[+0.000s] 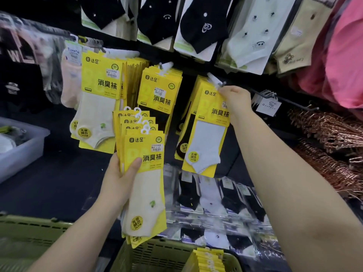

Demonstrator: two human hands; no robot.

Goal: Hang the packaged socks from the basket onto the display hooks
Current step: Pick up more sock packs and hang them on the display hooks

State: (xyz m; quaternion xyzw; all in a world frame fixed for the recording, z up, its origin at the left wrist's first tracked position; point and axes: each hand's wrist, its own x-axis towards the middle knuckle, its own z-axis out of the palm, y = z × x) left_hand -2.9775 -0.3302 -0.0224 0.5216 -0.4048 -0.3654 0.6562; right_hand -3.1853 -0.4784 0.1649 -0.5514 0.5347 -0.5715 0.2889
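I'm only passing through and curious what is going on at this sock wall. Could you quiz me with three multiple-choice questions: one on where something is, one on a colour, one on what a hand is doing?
1. Where do the spare yellow packs lie?
A) in the green basket
B) in the grey tub
C) on the pink cloth

2. What colour is the sock in the pack that the right hand pinches?
A) black
B) white
C) pink

3. What is the left hand doing?
A) hanging idle
B) gripping a stack of packs
C) pressing flat on a shelf

Answers:
1 A: they stand on edge inside the basket at the bottom of the view.
2 B: a white sock shows below the yellow card.
3 B: its thumb clamps the front of the stack.
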